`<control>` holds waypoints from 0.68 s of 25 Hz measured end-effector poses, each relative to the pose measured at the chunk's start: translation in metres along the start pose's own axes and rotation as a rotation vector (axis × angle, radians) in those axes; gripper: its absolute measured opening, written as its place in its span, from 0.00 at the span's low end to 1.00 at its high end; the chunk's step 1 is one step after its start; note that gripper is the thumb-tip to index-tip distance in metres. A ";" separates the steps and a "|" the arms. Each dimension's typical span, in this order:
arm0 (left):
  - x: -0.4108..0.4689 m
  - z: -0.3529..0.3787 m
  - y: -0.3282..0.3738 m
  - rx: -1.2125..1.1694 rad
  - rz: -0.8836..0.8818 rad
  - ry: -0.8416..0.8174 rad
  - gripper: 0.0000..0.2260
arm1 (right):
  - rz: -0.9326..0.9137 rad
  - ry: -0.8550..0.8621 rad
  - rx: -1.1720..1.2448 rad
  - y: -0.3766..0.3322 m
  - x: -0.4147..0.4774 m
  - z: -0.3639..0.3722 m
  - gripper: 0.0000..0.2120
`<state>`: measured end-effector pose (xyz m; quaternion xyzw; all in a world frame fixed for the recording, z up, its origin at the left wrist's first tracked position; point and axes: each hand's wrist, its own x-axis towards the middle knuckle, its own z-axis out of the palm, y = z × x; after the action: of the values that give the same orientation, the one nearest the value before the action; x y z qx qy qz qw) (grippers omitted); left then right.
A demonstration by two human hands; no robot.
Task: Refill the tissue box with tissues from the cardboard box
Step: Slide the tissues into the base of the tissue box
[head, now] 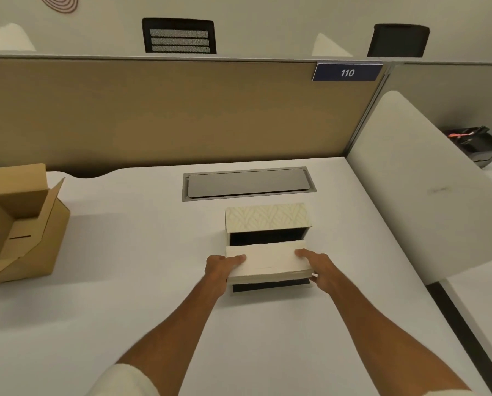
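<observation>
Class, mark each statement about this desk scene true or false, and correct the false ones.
1. Both hands hold the cream stack of tissues, left hand and right hand at opposite ends. True.
2. The patterned tissue box is closed. False: it is open, its dark inside showing.
3. The brown cardboard box stands at the desk's right edge. False: it is at the left, flaps open.
4. The blue sign on the tan partition reads 110. True.
5. The grey cable hatch in the white desk lies beyond the tissue box. True.
</observation>
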<state>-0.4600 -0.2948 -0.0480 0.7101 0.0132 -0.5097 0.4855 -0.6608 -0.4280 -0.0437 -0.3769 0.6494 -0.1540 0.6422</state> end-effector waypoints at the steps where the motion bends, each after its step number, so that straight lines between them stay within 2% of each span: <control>1: 0.004 0.005 -0.003 -0.001 -0.008 -0.001 0.33 | 0.007 0.003 -0.024 0.000 0.007 -0.002 0.21; 8: 0.014 0.025 -0.014 -0.001 -0.042 0.043 0.27 | 0.042 -0.023 -0.096 0.003 0.035 -0.011 0.17; 17: 0.024 0.033 -0.014 0.040 -0.065 0.134 0.30 | 0.050 -0.032 -0.156 0.007 0.049 -0.014 0.20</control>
<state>-0.4794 -0.3222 -0.0759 0.7514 0.0584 -0.4766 0.4525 -0.6712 -0.4606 -0.0820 -0.4120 0.6584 -0.0807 0.6248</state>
